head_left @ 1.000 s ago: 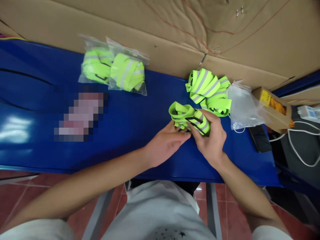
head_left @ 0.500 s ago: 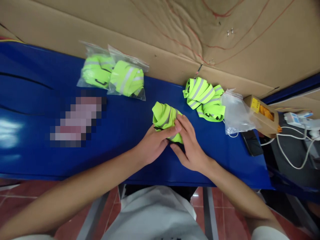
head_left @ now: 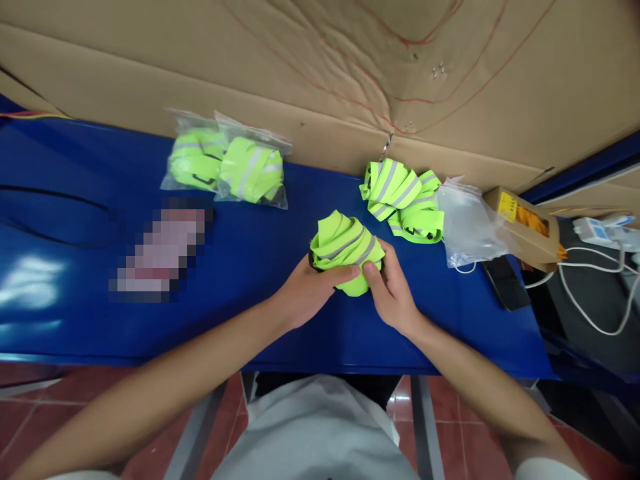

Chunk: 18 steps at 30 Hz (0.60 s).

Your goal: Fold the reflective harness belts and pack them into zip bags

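Observation:
A neon-yellow reflective strap bundle (head_left: 346, 241) with grey stripes is gripped between both hands above the blue table. My left hand (head_left: 313, 287) wraps its left and lower side, thumb laid across the front. On the right side, my right hand (head_left: 393, 287) closes round it, its thumb pressed near the left thumb tip. The fingers behind the bundle are hidden. Farther back to the right lie more loosely folded reflective straps (head_left: 405, 193), beside clear plastic bags (head_left: 470, 223). Two zip bags (head_left: 253, 170) at the back left each hold a similar bundle.
On the blue table (head_left: 250, 247) a blurred-out item (head_left: 163, 250) lies left. At right are a black phone (head_left: 505, 283), a cardboard box (head_left: 525, 227) with orange contents, and white cables (head_left: 575, 293). A cardboard-covered wall (head_left: 225, 73) stands behind.
My right hand has shifted from over the bundle's front to its right side, uncovering more of it. The bundle has turned, showing more stripes. The camera view has shifted slightly.

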### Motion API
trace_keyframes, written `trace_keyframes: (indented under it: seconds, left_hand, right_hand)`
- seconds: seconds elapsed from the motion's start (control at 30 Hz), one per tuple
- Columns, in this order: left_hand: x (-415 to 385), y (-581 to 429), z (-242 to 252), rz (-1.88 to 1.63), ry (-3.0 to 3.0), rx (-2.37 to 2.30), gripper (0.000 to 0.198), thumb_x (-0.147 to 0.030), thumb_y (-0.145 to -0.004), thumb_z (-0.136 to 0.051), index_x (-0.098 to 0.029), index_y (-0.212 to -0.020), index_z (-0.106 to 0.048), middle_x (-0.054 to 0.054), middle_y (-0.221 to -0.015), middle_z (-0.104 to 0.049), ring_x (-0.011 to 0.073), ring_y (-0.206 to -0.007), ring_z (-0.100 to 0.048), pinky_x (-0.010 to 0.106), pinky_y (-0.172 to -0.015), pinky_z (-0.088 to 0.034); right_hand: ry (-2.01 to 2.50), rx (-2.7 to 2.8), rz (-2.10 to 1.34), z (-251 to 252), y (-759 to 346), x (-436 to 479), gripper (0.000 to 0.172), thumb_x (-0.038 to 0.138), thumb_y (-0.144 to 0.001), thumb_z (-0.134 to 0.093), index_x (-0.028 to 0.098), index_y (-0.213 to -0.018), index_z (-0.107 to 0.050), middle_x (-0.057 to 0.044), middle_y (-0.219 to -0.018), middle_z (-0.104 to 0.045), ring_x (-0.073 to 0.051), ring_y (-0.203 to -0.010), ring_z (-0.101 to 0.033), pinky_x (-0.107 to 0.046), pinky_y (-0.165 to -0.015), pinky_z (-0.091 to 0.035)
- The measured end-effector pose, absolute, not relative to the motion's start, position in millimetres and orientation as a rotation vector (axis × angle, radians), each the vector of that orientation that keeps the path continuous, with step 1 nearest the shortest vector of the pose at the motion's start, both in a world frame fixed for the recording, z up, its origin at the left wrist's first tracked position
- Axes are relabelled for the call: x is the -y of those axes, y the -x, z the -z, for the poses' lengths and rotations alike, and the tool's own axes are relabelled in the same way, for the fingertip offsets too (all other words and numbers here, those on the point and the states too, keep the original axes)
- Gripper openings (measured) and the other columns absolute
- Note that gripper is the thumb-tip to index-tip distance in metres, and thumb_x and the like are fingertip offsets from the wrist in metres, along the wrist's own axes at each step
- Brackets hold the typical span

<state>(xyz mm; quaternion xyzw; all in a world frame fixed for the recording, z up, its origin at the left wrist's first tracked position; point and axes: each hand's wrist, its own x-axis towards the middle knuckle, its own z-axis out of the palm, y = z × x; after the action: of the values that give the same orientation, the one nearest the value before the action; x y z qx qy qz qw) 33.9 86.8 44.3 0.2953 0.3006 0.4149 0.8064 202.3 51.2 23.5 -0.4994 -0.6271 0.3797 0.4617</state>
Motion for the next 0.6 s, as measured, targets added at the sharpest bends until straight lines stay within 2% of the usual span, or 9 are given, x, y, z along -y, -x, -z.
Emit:
trace_keyframes:
  seconds: [0.1,0.2,0.27,0.33,0.4,0.47,0.6]
  left_hand:
    - [-88,-36,-41,-0.921,-0.643,-0.66,0.04,-0.024,-0.07,-0.094,-0.02,-0.107,-0.08,0.005,-0.115,-0.08,0.0233,-0.109,-0.074,0.035,-0.102,-0.057]
    - [-89,-38,-39,-0.957,-0.621,-0.684,0.046,-0.026,-0.07,-0.095,-0.022,-0.112,-0.079,0.005,-0.121,-0.078,0.0257,-0.117,-0.072,0.038,-0.107,-0.057]
    - [-89,-38,-39,-0.955,-0.624,-0.692,0.05,-0.027,-0.069,-0.096,-0.022,-0.115,-0.078,0.006,-0.124,-0.078,0.0281,-0.122,-0.07,0.041,-0.108,-0.057]
    - [-87,-36,-42,-0.932,-0.649,-0.692,0.051,-0.027,-0.068,-0.096,-0.022,-0.116,-0.078,0.006,-0.125,-0.078,0.0299,-0.124,-0.07,0.043,-0.108,-0.057]
    - [-85,-33,-47,-0.915,-0.667,-0.704,0.051,-0.027,-0.067,-0.096,-0.021,-0.115,-0.078,0.007,-0.124,-0.078,0.0314,-0.124,-0.07,0.044,-0.109,-0.057]
    - [-85,-29,-54,-0.916,-0.68,-0.722,0.052,-0.027,-0.067,-0.097,-0.021,-0.115,-0.078,0.008,-0.124,-0.078,0.033,-0.124,-0.07,0.046,-0.109,-0.058]
    - [-94,-19,-62,-0.899,-0.711,-0.695,0.053,-0.027,-0.07,-0.094,-0.021,-0.119,-0.077,0.009,-0.128,-0.077,0.0354,-0.125,-0.069,0.046,-0.103,-0.062]
  right_hand:
    - [1.247,1.568,-0.917,-25,-200,-55,0.044,0.047,-0.106,-0.05,0.025,-0.145,-0.046,-0.01,-0.142,-0.063,-0.022,-0.125,-0.064,-0.038,-0.107,-0.053]
    - [1.303,1.714,-0.83,-41,-226,-77,0.045,0.054,-0.108,-0.041,0.024,-0.137,-0.057,-0.01,-0.141,-0.065,-0.023,-0.129,-0.063,-0.041,-0.11,-0.051]
    - [1.49,1.694,-0.492,-54,-258,-96,0.055,0.055,-0.11,-0.023,0.023,-0.13,-0.063,-0.012,-0.138,-0.067,-0.026,-0.133,-0.061,-0.047,-0.114,-0.047]
    - [1.839,1.713,-0.02,-64,-294,-110,0.056,0.058,-0.105,-0.041,0.016,-0.135,-0.062,-0.019,-0.142,-0.063,-0.035,-0.138,-0.055,-0.056,-0.116,-0.04]
    - [2.266,1.71,0.21,-67,-326,-114,0.067,0.065,-0.097,-0.052,0.01,-0.134,-0.063,-0.028,-0.143,-0.06,-0.047,-0.138,-0.051,-0.067,-0.11,-0.039]
    - [2.444,1.81,0.16,-66,-350,-109,0.065,0.065,-0.097,-0.052,0.01,-0.131,-0.066,-0.027,-0.132,-0.068,-0.047,-0.127,-0.061,-0.067,-0.104,-0.044]
    - [2.201,2.168,0.005,-68,-373,-83,0.052,0.051,-0.093,-0.065,0.019,-0.134,-0.066,-0.016,-0.132,-0.071,-0.036,-0.123,-0.067,-0.05,-0.101,-0.052]
